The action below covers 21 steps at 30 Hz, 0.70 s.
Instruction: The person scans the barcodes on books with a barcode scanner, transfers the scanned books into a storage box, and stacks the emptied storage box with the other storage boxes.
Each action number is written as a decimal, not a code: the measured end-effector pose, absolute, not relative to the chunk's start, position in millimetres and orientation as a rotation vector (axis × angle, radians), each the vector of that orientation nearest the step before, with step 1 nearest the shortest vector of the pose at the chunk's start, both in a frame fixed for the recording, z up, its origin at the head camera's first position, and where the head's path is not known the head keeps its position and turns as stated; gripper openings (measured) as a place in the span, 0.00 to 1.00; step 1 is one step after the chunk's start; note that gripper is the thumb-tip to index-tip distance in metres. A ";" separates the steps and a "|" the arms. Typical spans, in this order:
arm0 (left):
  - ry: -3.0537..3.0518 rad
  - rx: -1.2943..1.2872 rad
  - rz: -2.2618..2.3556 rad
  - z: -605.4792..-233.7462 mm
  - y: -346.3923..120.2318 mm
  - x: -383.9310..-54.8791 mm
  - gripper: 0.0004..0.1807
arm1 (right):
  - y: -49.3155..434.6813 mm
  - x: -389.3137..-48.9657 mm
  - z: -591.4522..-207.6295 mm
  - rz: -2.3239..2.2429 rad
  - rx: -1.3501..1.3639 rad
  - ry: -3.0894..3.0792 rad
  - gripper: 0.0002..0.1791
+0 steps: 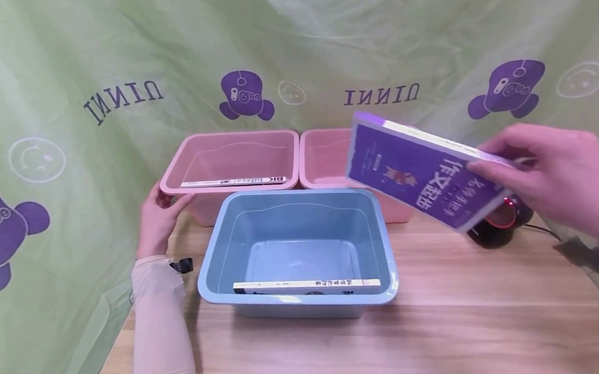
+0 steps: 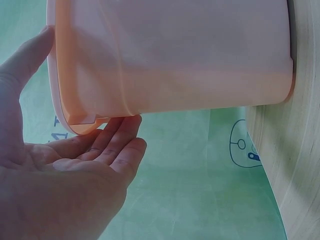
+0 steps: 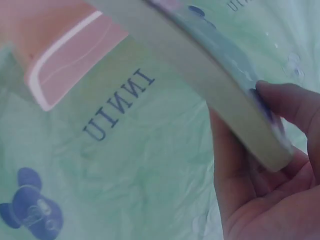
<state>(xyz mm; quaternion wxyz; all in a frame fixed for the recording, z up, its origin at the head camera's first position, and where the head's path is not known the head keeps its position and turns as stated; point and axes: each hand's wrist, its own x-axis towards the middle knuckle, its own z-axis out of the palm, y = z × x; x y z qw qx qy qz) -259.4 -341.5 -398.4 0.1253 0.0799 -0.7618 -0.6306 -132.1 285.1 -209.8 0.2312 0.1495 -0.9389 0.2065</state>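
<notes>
My right hand (image 1: 557, 162) pinches one end of a purple book (image 1: 405, 173), raised and tilted over the table's right side. In the right wrist view the book's pale page edge (image 3: 200, 75) runs between thumb and fingers. At the near left corner of the left pink bin (image 1: 236, 135), my left hand (image 1: 156, 220) touches the rim, its fingers fairly straight beneath and its thumb on the front. A white-spined book (image 1: 233, 182) stands inside that bin. A blue bin (image 1: 300, 300) sits in front, with another book (image 1: 304, 285) standing against its near wall.
A second pink bin (image 1: 324, 180) stands beside the first, partly hidden behind the purple book. At the right, a black device (image 1: 492, 236) with a red light and a cable rests on the wooden table (image 1: 464, 325). A green printed curtain (image 1: 313, 56) hangs behind.
</notes>
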 end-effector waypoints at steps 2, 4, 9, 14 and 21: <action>-2.222 0.233 -1.833 -398.7 -341.4 -260.1 0.50 | 270.9 -145.1 -205.9 0.534 0.470 -2.565 0.09; -2.238 0.235 -1.813 -398.9 -341.4 -259.8 0.49 | 254.8 -159.4 -204.1 0.531 0.548 -2.543 0.09; -2.239 0.243 -1.805 -398.2 -340.9 -258.6 0.49 | 206.8 -193.8 -202.0 0.665 0.663 -2.555 0.05; -2.237 0.233 -1.807 -399.0 -338.9 -256.3 0.50 | 158.5 -227.0 -198.3 0.765 0.728 -2.570 0.06; -2.268 0.238 -1.771 -400.8 -336.4 -251.3 0.49 | 101.0 -268.3 -203.9 0.863 0.798 -2.546 0.08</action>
